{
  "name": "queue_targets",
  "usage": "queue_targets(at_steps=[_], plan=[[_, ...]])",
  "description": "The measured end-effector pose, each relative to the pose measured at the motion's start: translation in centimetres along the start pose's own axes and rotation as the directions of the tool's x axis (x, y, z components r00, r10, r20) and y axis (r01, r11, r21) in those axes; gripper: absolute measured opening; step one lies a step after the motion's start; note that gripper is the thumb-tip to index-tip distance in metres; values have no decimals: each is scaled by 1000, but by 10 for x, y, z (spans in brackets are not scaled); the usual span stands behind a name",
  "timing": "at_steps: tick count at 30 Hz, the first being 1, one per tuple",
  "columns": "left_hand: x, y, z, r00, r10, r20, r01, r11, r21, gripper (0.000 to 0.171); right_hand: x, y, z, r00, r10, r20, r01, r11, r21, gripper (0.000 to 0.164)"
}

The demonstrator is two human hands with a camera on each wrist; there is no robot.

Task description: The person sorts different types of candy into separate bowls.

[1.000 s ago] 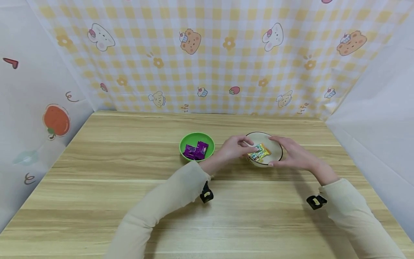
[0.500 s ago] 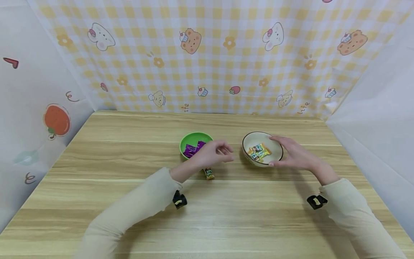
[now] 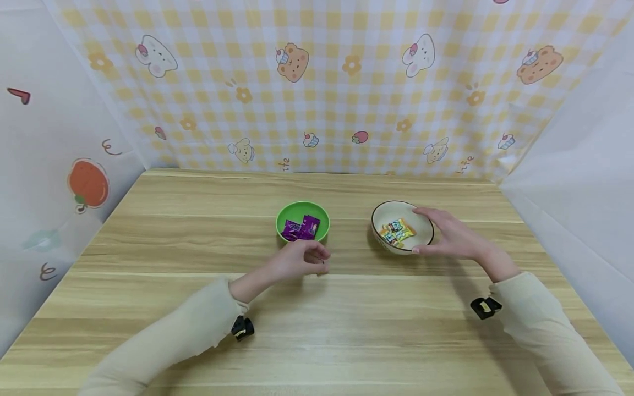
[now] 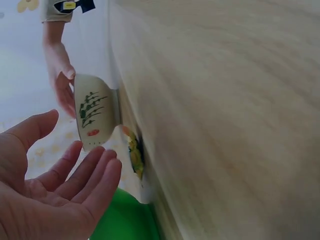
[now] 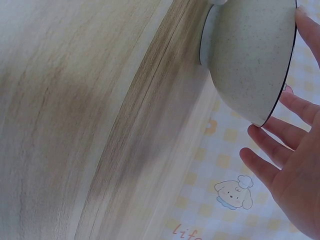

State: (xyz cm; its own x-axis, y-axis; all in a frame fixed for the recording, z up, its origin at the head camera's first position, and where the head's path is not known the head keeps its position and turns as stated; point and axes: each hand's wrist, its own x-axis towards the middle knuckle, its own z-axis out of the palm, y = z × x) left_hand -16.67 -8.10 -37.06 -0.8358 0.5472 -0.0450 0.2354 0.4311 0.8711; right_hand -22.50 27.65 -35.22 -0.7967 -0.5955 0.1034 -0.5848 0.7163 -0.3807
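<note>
My left hand (image 3: 299, 259) hovers low over the table just in front of the green bowl (image 3: 324, 230), its fingers spread and relaxed. Past its fingertips, the left wrist view shows a yellow wrapped candy (image 4: 134, 152) lying on the table; in the head view the hand mostly hides it. Purple candy packets (image 3: 308, 226) lie in the green bowl. With thumb and fingers at opposite parts of the rim, my right hand (image 3: 453, 236) holds the cream bowl (image 5: 250, 55). Several yellow candies (image 3: 398, 232) lie inside that bowl.
Both bowls stand on the wooden table (image 3: 346, 335), the cream one to the right of the green one. Behind the table hangs a checked yellow curtain (image 3: 327, 99). White cloth (image 3: 579, 143) hangs along the sides.
My left hand has left the cream bowl and moved left and toward me, over the spot where the loose candy lay. The right hand stays on the cream bowl.
</note>
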Motion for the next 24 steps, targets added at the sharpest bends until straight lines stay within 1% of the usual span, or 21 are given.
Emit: queue_targets(at_steps=[2, 4, 6, 8, 10, 11, 13, 15, 18, 21, 24], plan=[[-2, -3, 2, 1000, 12, 3, -12, 1000, 29, 33, 0, 0, 0, 1000, 2, 2, -2, 1000, 2, 85], [-4, -4, 3, 1000, 27, 10, -27, 995, 97, 37, 0, 0, 0, 1000, 3, 2, -3, 1000, 2, 85], [-5, -4, 5, 999, 49, 12, -50, 980, 195, 40, 0, 0, 0, 1000, 2, 1, -2, 1000, 1, 85], [-6, -4, 6, 998, 66, 12, -67, 958, 278, 42, 0, 0, 0, 1000, 0, 1, 0, 1000, 0, 85], [-6, -3, 7, 997, 76, 10, -75, 940, 333, 42, 0, 0, 0, 1000, 2, 2, -2, 1000, 0, 85], [-6, -3, 8, 997, 80, 8, -78, 935, 347, 41, 0, -1, 0, 1000, 4, 3, -4, 1000, 1, 85], [-5, -4, 9, 997, 79, 14, -79, 937, 340, 38, 0, -1, 0, 1000, 12, 6, -12, 1000, 4, 86], [-5, -5, 11, 996, 78, 33, -84, 943, 323, 35, 0, -1, 0, 1000, 19, 8, -19, 1000, 5, 86], [-5, -7, 13, 993, 97, 64, -112, 944, 312, 30, 0, -1, 0, 1000, 23, 12, -23, 1000, 4, 86], [-4, -9, 17, 989, 123, 77, -142, 931, 336, 27, 0, -2, 0, 1000, 24, 12, -24, 1000, 3, 86], [-1, -9, 20, 989, 132, 70, -149, 906, 396, 28, 0, -2, 0, 1000, 25, 13, -25, 1000, 6, 86]])
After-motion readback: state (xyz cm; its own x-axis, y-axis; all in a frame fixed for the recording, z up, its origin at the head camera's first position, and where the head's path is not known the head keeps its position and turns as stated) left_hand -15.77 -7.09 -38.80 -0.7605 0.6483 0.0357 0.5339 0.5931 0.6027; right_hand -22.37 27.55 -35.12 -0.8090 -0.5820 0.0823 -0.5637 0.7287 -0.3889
